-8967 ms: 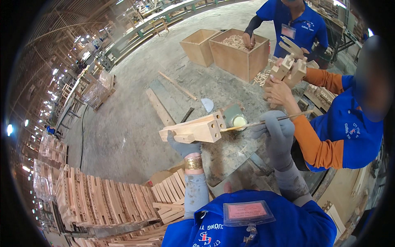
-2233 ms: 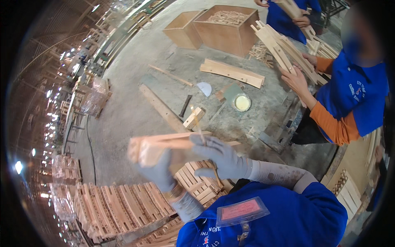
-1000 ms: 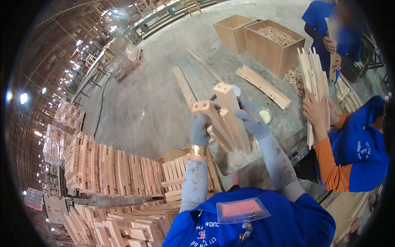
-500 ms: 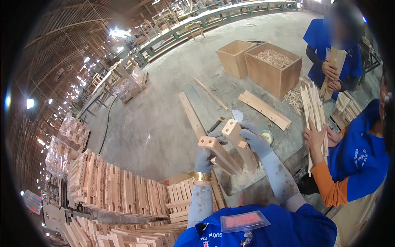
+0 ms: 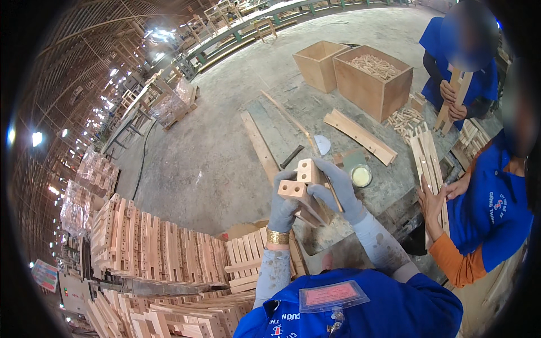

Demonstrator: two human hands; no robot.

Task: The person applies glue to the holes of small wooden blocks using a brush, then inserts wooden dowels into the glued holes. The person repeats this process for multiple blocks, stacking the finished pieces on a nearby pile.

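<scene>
My left hand (image 5: 283, 207), in a grey glove, is closed around a pale wooden bar (image 5: 293, 190) with two round holes in its end. My right hand (image 5: 344, 194), also gloved, grips a second wooden bar (image 5: 306, 170) whose end has two holes as well. The two bars stand upright, close against each other. A thin stick (image 5: 333, 194) also rests in my right hand, its far end beyond the knuckles. Beyond my hands lie a dark short-handled tool (image 5: 292, 156) and a white half-round piece (image 5: 322, 145). A container of pale cream substance (image 5: 360, 176) sits to the right.
Long boards (image 5: 260, 143) (image 5: 360, 137) lie on the work surface. Behind stand two wooden boxes, one full of dowels (image 5: 372, 84); loose dowels (image 5: 404, 123) lie beside it. Stacked wooden parts (image 5: 163, 245) fill the lower left. Two co-workers at the right hold wooden pieces (image 5: 428, 158).
The two bars, apart before, have come together as my right hand moved left. The stick has swung to a steeper slant. At the right, a co-worker's wooden pieces have tilted.
</scene>
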